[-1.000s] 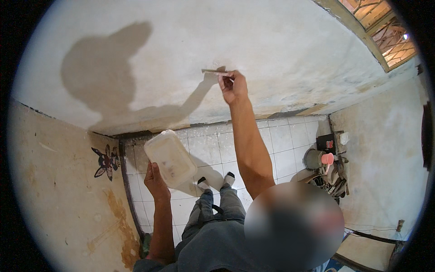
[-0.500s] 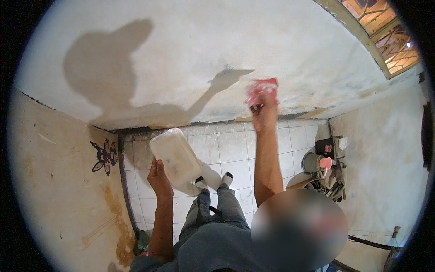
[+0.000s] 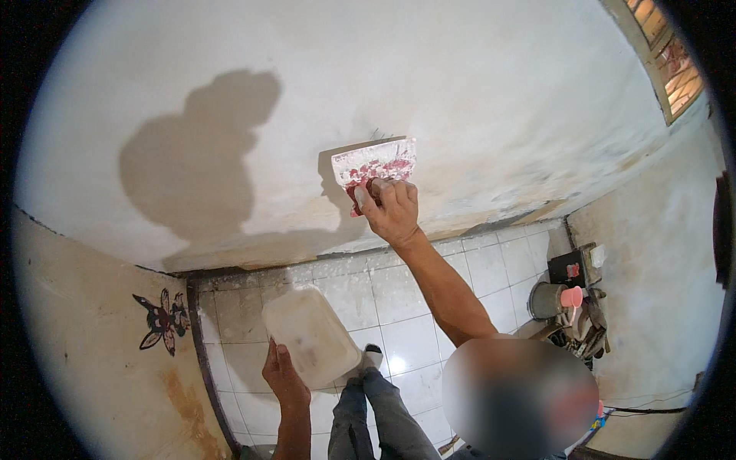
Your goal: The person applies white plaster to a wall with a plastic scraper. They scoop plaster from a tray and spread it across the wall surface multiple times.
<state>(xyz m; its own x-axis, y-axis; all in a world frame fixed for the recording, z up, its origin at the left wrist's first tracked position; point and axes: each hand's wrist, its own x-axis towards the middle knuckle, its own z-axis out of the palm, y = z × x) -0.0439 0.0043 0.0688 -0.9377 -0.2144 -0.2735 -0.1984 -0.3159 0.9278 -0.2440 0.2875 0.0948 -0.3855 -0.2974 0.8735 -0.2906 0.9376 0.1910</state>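
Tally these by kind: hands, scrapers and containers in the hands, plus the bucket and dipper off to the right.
Hands: 2 (left hand, right hand)
Red-and-white scraper: 1
Pale container: 1
Grey bucket: 1
Pink dipper: 1
Total: 6

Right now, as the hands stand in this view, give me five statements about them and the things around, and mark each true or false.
1. The right hand holds a red-and-white scraper. True.
2. The left hand holds nothing. False: it grips a pale rectangular tub at its edge.
3. A pink dipper shows by the grey bucket. True.
4. The dark decal is on the wall at the person's right. False: it is on the left-hand wall.
5. A shadow falls on the wall ahead, left of the scraper. True.
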